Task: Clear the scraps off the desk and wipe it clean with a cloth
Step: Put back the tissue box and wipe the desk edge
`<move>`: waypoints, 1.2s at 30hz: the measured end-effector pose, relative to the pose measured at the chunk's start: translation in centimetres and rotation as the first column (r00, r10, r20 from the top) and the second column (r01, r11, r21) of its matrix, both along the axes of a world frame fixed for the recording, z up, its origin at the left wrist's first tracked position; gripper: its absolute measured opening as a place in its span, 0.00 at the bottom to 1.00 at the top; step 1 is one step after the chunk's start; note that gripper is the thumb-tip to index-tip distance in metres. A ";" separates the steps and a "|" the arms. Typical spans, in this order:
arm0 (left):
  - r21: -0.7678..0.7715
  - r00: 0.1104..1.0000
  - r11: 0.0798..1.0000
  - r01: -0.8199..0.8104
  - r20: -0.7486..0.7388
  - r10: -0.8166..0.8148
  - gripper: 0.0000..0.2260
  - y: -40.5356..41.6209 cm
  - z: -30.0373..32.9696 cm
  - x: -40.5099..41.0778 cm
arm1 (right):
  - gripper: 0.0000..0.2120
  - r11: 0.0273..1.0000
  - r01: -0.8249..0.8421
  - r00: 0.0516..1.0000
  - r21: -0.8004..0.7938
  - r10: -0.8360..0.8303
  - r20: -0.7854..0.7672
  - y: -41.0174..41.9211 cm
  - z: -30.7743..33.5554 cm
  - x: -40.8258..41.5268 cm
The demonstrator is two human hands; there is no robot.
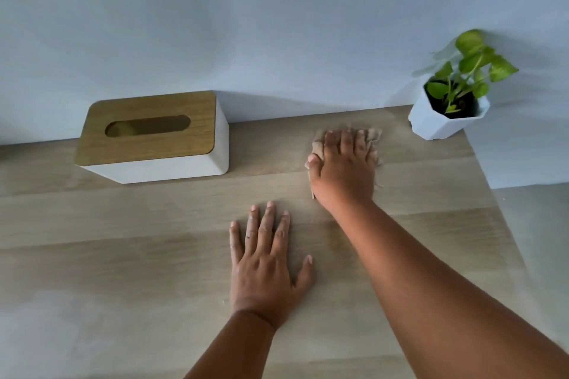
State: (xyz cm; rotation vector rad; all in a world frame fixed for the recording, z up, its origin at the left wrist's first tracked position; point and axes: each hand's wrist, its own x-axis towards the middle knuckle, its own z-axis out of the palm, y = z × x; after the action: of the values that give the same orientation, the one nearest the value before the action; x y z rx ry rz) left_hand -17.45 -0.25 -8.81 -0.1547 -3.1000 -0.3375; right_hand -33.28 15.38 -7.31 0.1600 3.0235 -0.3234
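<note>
Now the cloth [372,137], a small beige rag, lies bunched flat on the desk [123,255] under the right hand [343,169], whose fingers are spread straight over it and press it down rather than curl round it; only its frayed edges show past the fingertips and beside the thumb. The left hand [264,264] lies flat and open on the bare wood, nearer the body and to the left of the pressing hand, holding nothing.

No scraps show on the visible surface, so the wiping looks like the step in hand. To do it well, I would keep the palm's weight even on the rag, sweep in overlapping passes along the wall edge, then work back toward the body, and refold the rag if it creeps out from under the fingers.

Beyond the pressing hand to its right, close by, stands a white faceted pot [446,120] holding a green leafy plant [471,71] in dark soil; a careless stroke could nudge it. Well to the left sits a white tissue box [154,163] with a wooden lid; no tissue shows at its slot.
</note>
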 end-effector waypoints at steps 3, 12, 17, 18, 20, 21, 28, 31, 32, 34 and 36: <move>0.007 1.000 1.000 0.005 0.010 -0.005 0.37 -0.2 0.0 0.0 | 0.31 0.989 -0.135 0.991 -0.054 0.135 -0.011 -5.6 0.3 -1.8; 0.007 1.000 1.000 0.006 0.015 -0.007 0.36 -0.4 -0.3 -0.1 | 0.31 0.911 -0.413 0.910 -0.022 0.411 -0.044 -4.3 -0.2 -1.4; 0.001 1.000 1.000 0.004 0.022 -0.004 0.36 -0.4 -0.3 -0.2 | 0.32 0.969 -0.249 0.968 -0.010 0.248 -0.038 2.3 0.0 2.4; -0.003 1.000 1.000 0.001 0.027 -0.001 0.36 -0.5 -0.2 -0.3 | 0.33 0.975 -0.221 0.975 -0.012 0.220 -0.033 3.5 0.1 3.3; -0.015 0.999 1.000 -0.008 0.044 0.008 0.36 -0.5 -0.1 -0.2 | 0.33 0.983 -0.184 0.983 -0.013 0.184 -0.017 6.2 0.2 5.3; -0.024 0.998 1.000 -0.012 0.055 0.013 0.36 -0.6 -0.1 -0.2 | 0.33 0.985 -0.172 0.985 -0.014 0.172 -0.010 7.3 0.3 6.2; -0.034 0.997 0.999 -0.015 0.075 0.018 0.37 -0.3 0.5 -0.4 | 0.30 1.000 0.029 0.999 0.010 -0.029 -0.034 17.1 0.6 9.6; -0.010 0.999 0.999 -0.033 0.041 0.033 0.37 -0.2 0.5 -0.3 | 0.29 0.993 0.112 0.992 -0.022 -0.113 -0.047 19.7 0.6 9.8; -0.009 0.999 0.999 -0.036 0.031 0.036 0.37 -0.2 0.4 -0.2 | 0.29 0.992 0.120 0.992 -0.030 -0.121 -0.041 20.2 0.4 10.1; -0.005 0.999 0.999 -0.035 0.012 0.036 0.37 -0.2 0.3 -0.2 | 0.30 0.994 0.107 0.994 -0.024 -0.108 -0.027 20.8 0.2 11.1; 0.003 0.999 0.999 -0.040 -0.005 0.040 0.37 -0.3 0.2 -0.2 | 0.30 0.996 0.092 0.995 -0.020 -0.093 -0.023 21.2 0.1 12.7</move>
State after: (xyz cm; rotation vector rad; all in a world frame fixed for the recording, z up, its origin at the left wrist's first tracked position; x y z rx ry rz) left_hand -17.67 -0.53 -8.65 -0.0925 -3.0924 -0.3401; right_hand -20.56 36.61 -7.16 0.2972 3.0415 -0.3647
